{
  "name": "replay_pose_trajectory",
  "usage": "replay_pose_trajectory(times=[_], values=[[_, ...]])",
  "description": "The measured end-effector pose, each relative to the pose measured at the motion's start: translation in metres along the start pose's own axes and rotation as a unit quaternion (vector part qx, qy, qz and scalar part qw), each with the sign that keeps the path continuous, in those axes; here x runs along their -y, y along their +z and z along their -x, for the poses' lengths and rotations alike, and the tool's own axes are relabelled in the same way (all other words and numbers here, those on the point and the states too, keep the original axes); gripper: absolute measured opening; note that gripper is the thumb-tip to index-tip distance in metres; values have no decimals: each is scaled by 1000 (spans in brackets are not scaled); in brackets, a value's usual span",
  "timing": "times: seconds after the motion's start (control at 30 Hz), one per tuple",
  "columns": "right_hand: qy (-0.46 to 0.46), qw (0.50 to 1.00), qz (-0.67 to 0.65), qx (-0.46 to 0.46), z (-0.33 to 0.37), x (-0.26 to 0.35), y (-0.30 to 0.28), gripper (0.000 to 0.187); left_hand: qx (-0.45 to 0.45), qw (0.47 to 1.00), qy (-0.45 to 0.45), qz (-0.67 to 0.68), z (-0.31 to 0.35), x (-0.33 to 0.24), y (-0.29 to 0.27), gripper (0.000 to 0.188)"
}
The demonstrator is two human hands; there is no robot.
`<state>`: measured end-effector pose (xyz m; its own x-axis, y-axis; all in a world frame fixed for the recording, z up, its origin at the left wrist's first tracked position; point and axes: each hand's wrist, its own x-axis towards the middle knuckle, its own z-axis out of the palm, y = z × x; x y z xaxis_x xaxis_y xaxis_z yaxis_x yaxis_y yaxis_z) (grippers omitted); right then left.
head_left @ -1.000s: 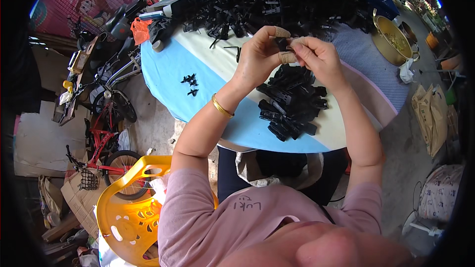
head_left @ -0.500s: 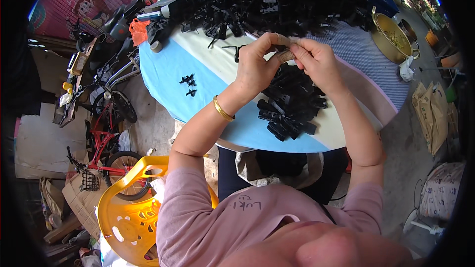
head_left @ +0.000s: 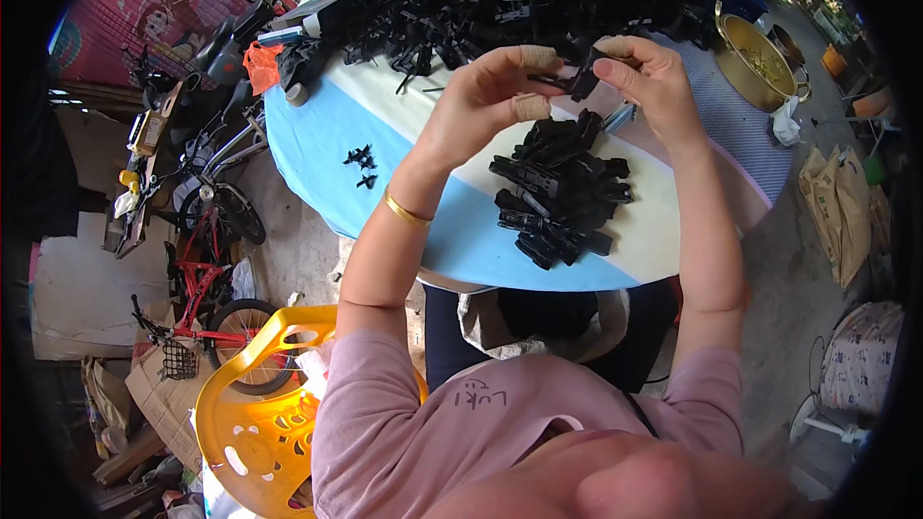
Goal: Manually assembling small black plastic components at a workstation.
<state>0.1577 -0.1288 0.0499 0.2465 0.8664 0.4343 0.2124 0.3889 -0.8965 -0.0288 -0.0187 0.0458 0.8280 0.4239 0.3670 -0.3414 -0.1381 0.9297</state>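
My right hand [head_left: 659, 86] pinches a small black plastic clip-like piece [head_left: 585, 82] between thumb and fingers, above the table. Close beside it, my left hand [head_left: 481, 101] has its thumb and fingers apart, the fingertips near the left end of that piece. Whether they touch it is hard to see. Tan tape wraps fingertips on both hands. Below them a loose heap of similar black clip-like pieces [head_left: 553, 197] lies on the striped tablecloth [head_left: 385, 149]. Beyond my hands spreads a much larger pile of black parts [head_left: 519, 0].
Several tiny black bits [head_left: 361, 163] lie on the blue stripe at left. A gold-coloured pot [head_left: 760, 62] stands at the right edge, an orange bag [head_left: 261, 65] at the far left. Beside the table are a yellow plastic chair [head_left: 236, 423] and a red bicycle [head_left: 202, 279].
My hands, together half a second ago, have moved apart. A black piece now shows in my right hand, and the left fingers have spread. The near heap is more exposed.
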Motion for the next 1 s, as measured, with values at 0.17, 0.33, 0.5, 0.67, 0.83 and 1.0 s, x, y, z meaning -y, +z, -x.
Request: replay_pose_trajectory(times=[0.17, 0.33, 0.5, 0.67, 0.83, 1.0], values=[[53, 989, -116, 80, 5, 2, 1, 22, 89, 973, -90, 194, 0, -2, -1, 50], [24, 977, -126, 171, 4, -2, 14, 30, 154, 942, -130, 268, 1, 15, -4, 41], [0, 974, -113, 195, 6, 3, 19, 28, 128, 953, -162, 222, 3, 16, 4, 32], [7, 999, 21, 28, 7, 0, 26, 21, -5, 988, -125, 88, 2, 17, 6, 20], [-13, 998, 56, 41, 12, 8, 35, 13, -106, 994, -21, 1, 2, 17, 12, 17], [-30, 988, 140, 54, 13, 8, 36, 13, -139, 989, 40, -18, 4, 12, 23, 21]])
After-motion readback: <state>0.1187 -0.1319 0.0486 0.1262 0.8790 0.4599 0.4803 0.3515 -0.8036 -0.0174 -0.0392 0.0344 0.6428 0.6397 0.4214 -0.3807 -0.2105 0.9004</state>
